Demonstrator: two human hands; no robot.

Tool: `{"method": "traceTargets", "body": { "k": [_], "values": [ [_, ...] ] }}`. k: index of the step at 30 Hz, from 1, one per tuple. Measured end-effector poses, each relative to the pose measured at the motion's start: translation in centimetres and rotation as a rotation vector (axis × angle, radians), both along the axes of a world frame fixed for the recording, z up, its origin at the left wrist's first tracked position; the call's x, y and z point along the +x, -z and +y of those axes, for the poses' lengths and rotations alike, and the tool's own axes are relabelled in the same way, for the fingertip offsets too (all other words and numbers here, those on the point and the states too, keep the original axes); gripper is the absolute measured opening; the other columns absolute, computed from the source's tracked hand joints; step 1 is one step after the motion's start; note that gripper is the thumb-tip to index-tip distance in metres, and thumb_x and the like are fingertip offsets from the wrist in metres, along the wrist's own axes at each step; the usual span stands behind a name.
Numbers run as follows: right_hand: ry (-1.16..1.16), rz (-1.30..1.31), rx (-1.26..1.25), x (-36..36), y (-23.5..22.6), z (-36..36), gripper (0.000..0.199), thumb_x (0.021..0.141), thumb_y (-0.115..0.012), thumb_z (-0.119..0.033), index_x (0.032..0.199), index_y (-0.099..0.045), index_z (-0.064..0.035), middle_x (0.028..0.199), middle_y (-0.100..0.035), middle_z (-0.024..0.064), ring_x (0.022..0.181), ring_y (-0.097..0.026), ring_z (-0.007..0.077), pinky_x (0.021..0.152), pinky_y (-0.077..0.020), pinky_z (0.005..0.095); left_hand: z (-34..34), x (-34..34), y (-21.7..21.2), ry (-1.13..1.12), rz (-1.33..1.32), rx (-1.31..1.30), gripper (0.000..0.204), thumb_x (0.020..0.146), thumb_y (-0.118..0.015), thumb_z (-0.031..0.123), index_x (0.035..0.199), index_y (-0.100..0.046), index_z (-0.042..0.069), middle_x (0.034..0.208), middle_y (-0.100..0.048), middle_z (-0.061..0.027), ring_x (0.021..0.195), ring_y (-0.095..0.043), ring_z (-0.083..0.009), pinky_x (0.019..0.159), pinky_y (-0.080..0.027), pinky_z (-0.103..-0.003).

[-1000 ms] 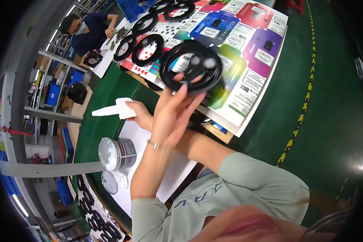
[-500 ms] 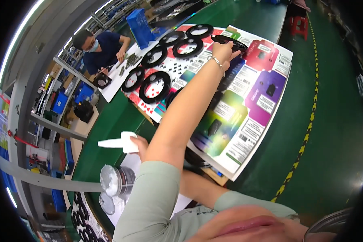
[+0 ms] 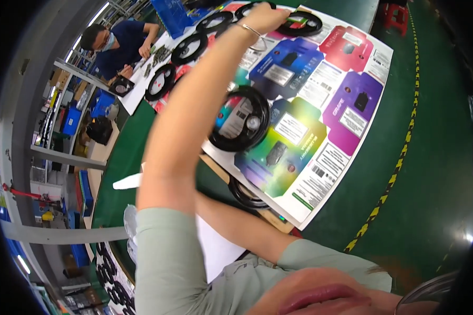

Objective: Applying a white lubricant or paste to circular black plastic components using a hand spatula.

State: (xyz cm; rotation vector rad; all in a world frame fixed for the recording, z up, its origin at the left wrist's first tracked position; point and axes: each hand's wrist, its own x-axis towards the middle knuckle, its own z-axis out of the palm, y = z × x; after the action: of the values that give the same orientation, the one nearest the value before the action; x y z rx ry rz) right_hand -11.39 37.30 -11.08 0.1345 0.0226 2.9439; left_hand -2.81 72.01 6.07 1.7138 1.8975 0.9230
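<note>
Stretched far forward across the printed sheet (image 3: 299, 205), my left hand (image 3: 265, 20) is over a black ring (image 3: 239, 11) and at the left rim of another black ring (image 3: 302, 27). That second ring lies flat; the blurred fingers do not show whether they still touch it. My right forearm (image 3: 231, 218) crosses beneath my left arm, which hides the right hand. A white tapered thing (image 3: 126, 181), gripped by that hand a moment earlier, sticks out to the left. Nearer me, a thick black ring (image 3: 263, 118) rests on the sheet's left edge.
More black rings (image 3: 188, 48) lie farther left on the sheet. A masked person (image 3: 126, 44) works across the table beside a blue bin (image 3: 173, 18). Clear plastic containers (image 3: 131, 226) stand partly hidden by my sleeve. A red stool (image 3: 397, 18) is at the far right.
The black ring that was tilted in my left hand now lies flat on the sheet. My left hand has shifted left of it. The view has moved, and the left forearm now covers my right hand.
</note>
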Motion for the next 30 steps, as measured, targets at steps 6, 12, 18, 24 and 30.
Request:
{"method": "traceTargets", "body": {
  "k": [6,12,18,24,30],
  "values": [
    [0.153,-0.045,0.276,-0.6,-2.0,-0.9,0.028,0.085,-0.052,-0.02,0.105,-0.057,-0.0012,0.091,-0.062,0.0063,0.081,-0.061,0.0148,0.067,-0.0483,0.0271,-16.9,-0.4,-3.6,0.385,0.861,0.267,0.029,0.077,-0.057,0.025,0.091,-0.061,0.001,0.075,-0.063,-0.0174,0.071,-0.062,-0.0315,0.065,-0.049,-0.038],
    [0.113,0.185,0.158,-2.1,1.2,-1.7,0.038,0.092,-0.047,-0.025,0.125,-0.042,-0.0075,0.124,-0.049,0.0094,0.113,-0.048,0.0204,0.095,-0.0387,0.0365,-26.1,1.9,-0.5,0.369,1.049,-0.258,0.039,0.066,-0.068,0.019,0.094,-0.051,-0.002,0.085,-0.055,-0.0149,0.085,-0.054,-0.0301,0.076,-0.044,-0.037],
    [0.28,-0.05,0.516,-3.0,2.3,-1.3,0.037,0.092,-0.046,-0.026,0.123,-0.042,-0.0067,0.123,-0.049,0.0083,0.11,-0.048,0.0195,0.091,-0.0409,0.0371,-24.0,1.0,1.2,0.444,1.158,-0.247,0.038,0.066,-0.067,0.01,0.097,-0.049,-0.002,0.09,-0.053,-0.0155,0.087,-0.053,-0.0308,0.077,-0.044,-0.036],
    [0.164,-0.141,0.479,1.9,-3.2,0.2,0.044,0.086,-0.055,-0.029,0.122,-0.047,-0.0053,0.117,-0.054,0.0056,0.105,-0.052,0.0149,0.087,-0.0401,0.028,-19.8,3.1,0.7,0.545,0.832,0.102,0.033,0.073,-0.062,0.008,0.103,-0.049,0.001,0.094,-0.051,-0.0151,0.087,-0.052,-0.0325,0.077,-0.043,-0.038],
    [-0.016,0.153,0.285,1.0,-0.7,-1.7,0.042,0.089,-0.052,-0.031,0.121,-0.047,-0.0053,0.112,-0.055,0.0068,0.102,-0.051,0.0146,0.085,-0.0404,0.029,-5.3,10.0,4.8,0.486,0.934,0.359,0.017,0.073,-0.057,0.008,0.09,-0.06,0.004,0.092,-0.058,-0.0146,0.089,-0.056,-0.0292,0.075,-0.048,-0.035]
  ]
}}
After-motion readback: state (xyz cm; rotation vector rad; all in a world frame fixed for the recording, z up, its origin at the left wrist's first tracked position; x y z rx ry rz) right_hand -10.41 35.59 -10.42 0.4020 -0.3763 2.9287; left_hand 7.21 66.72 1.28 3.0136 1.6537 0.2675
